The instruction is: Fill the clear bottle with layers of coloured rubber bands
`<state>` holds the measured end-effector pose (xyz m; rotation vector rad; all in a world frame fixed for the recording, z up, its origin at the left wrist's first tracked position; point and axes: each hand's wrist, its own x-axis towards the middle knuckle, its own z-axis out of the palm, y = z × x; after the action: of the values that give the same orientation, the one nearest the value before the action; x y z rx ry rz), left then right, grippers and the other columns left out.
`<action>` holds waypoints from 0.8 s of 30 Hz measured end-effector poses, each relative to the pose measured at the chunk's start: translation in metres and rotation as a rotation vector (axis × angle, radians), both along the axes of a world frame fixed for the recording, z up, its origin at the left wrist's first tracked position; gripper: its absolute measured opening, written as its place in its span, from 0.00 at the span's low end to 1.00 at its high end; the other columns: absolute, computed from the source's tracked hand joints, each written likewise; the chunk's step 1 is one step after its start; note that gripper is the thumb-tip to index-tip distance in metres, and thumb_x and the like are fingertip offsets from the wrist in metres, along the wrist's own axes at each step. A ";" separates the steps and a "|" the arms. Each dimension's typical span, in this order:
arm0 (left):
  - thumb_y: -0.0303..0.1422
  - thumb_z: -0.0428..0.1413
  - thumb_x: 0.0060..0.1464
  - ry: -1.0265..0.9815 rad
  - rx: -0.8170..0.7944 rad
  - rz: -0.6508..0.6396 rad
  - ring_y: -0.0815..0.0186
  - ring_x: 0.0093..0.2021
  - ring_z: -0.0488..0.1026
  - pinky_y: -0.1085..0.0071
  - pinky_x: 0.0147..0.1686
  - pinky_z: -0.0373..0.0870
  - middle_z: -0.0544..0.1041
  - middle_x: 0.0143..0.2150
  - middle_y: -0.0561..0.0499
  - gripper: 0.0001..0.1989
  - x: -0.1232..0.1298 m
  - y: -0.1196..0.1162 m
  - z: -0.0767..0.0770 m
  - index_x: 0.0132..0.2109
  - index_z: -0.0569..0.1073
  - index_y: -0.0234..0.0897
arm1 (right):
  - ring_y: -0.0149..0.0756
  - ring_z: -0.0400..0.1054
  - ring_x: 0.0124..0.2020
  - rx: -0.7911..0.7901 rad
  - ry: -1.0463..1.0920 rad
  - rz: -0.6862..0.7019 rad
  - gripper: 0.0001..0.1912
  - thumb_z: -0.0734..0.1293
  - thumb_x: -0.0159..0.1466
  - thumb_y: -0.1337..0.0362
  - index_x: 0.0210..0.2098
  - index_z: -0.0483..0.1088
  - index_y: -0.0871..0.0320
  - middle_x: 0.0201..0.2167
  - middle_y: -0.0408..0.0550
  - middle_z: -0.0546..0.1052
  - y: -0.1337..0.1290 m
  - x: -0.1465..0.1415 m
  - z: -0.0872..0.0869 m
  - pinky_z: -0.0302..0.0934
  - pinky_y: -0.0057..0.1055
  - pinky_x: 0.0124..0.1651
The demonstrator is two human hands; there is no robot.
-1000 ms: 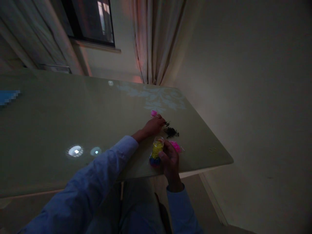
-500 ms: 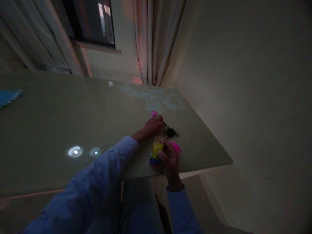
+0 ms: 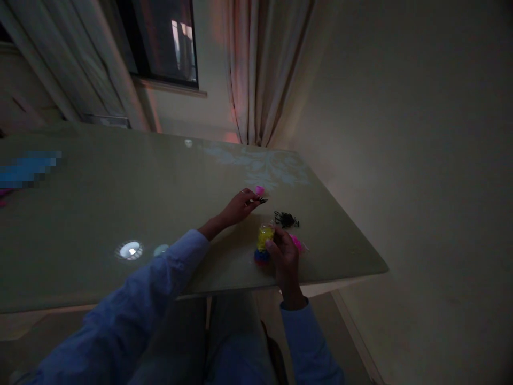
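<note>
My right hand is closed round a small clear jar near the table's front edge. Inside the jar are layers of yellow, blue and red; its open mouth points up. Farther back, my left hand pinches a few thin black loops, which look like small rubber bands, above the table. More black bands lie in a loose pile to the right. A bright pink heap sits partly hidden behind my right hand. Just beyond my left fingertips stands a small pink cap.
The glossy table ends at a rounded corner on the right, close to the wall. A blurred blue thing lies at the far left. Curtains and a window are behind the table.
My left hand has drawn back left from the black pile with some bands between its fingers. The right hand keeps the jar in about the same place. The view has shifted slightly.
</note>
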<state>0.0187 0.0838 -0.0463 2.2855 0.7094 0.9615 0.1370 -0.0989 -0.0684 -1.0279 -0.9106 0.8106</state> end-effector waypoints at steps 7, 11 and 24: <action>0.43 0.51 0.65 -0.138 -0.140 -0.028 0.71 0.28 0.69 0.74 0.30 0.68 0.70 0.33 0.52 0.16 -0.077 -0.002 0.018 0.35 0.70 0.35 | 0.37 0.73 0.41 0.030 -0.279 -0.150 0.19 0.75 0.58 0.60 0.48 0.76 0.55 0.45 0.50 0.79 0.018 -0.009 0.010 0.69 0.35 0.45; 0.36 0.49 0.66 0.006 0.039 0.017 0.69 0.30 0.70 0.73 0.33 0.67 0.72 0.32 0.51 0.11 -0.107 -0.008 0.026 0.39 0.71 0.36 | 0.39 0.72 0.43 0.141 -0.621 -0.216 0.16 0.73 0.60 0.63 0.48 0.76 0.53 0.45 0.50 0.78 0.034 -0.016 0.024 0.69 0.38 0.48; 0.26 0.49 0.67 0.585 0.450 0.138 0.58 0.42 0.76 0.63 0.41 0.66 0.79 0.41 0.43 0.11 -0.120 -0.021 0.042 0.45 0.77 0.34 | 0.44 0.72 0.46 0.244 -1.119 -0.209 0.19 0.70 0.63 0.68 0.53 0.75 0.55 0.45 0.54 0.76 0.065 -0.028 0.022 0.69 0.42 0.50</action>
<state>-0.1013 0.0628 -0.0039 3.0005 0.9718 0.5339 0.1092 -0.0337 -0.0462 -1.3245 -1.7421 -0.1381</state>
